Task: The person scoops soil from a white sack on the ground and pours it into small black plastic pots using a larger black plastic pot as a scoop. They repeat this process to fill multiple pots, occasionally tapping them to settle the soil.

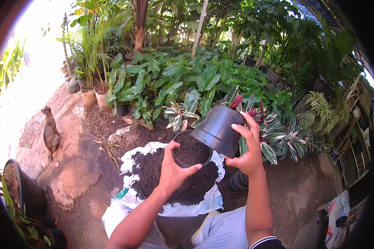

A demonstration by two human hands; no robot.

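My left hand (177, 166) grips the rim of a round black plastic pot (178, 155) with dark soil (193, 151) in it. In my right hand (249, 146) is a second black plastic pot (219, 129), tilted, its one end over the rim of the first. Whether anything is inside the tilted pot cannot be seen. Beneath both pots lies a heap of dark potting soil (149, 174) on a white plastic sack (194, 210) spread on the ground.
Stacked black pots (239, 180) lie right of the sack. Variegated plants (277, 140) and broad-leaved potted plants (174, 77) stand beyond it. A cat (50, 132) sits at the left, above a large black pot (28, 190). Cloths (336, 214) hang at the lower right.
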